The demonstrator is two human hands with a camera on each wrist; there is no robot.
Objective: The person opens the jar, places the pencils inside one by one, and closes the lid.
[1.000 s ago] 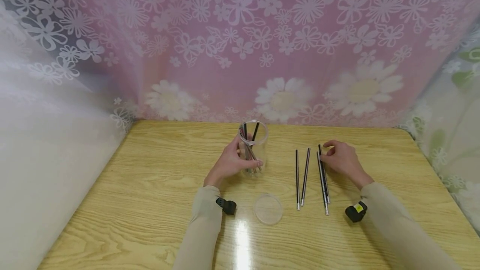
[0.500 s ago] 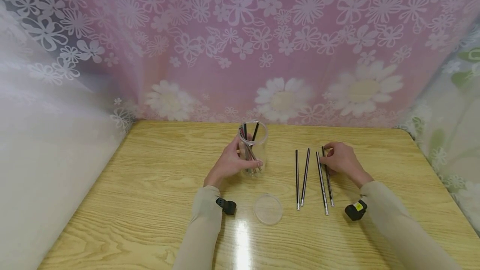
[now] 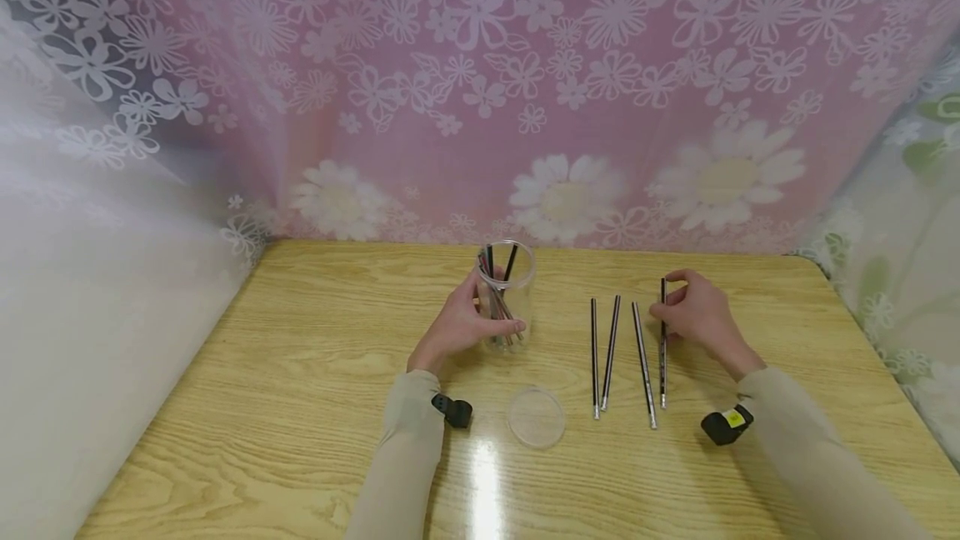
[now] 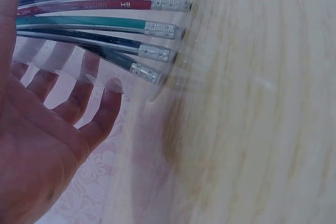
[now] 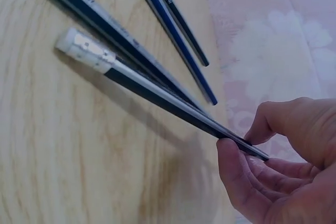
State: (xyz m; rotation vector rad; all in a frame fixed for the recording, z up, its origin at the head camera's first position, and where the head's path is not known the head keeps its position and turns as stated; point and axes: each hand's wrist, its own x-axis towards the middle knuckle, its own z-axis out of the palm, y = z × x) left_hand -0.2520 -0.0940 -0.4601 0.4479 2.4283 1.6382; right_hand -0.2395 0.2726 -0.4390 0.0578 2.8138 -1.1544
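Note:
My left hand (image 3: pixel 463 325) grips a clear jar (image 3: pixel 517 307) from its left side, thumb across the front. Inside lean several pencils (image 4: pixel 100 23), eraser ends down, in dark, red and green. With thumb and fingers my right hand (image 3: pixel 697 311) pinches a dark striped pencil (image 5: pixel 157 98) near its far, unerased end. The white eraser of that pencil points toward the person. Left of it lie three more pencils: one dark pencil (image 3: pixel 643 365) close by, then a slanted pencil (image 3: pixel 612 352) and a straight pencil (image 3: pixel 595 357).
A round clear lid (image 3: pixel 536 418) lies flat in front of the jar. The wood-grain table (image 3: pixel 285 407) ends at a pink flowered curtain (image 3: pixel 450 173) behind, with pale curtains at both sides.
My right hand has drawn its pencil to the right, apart from the one beside it, and the pencil now points more straight ahead. The left hand and jar have stayed put.

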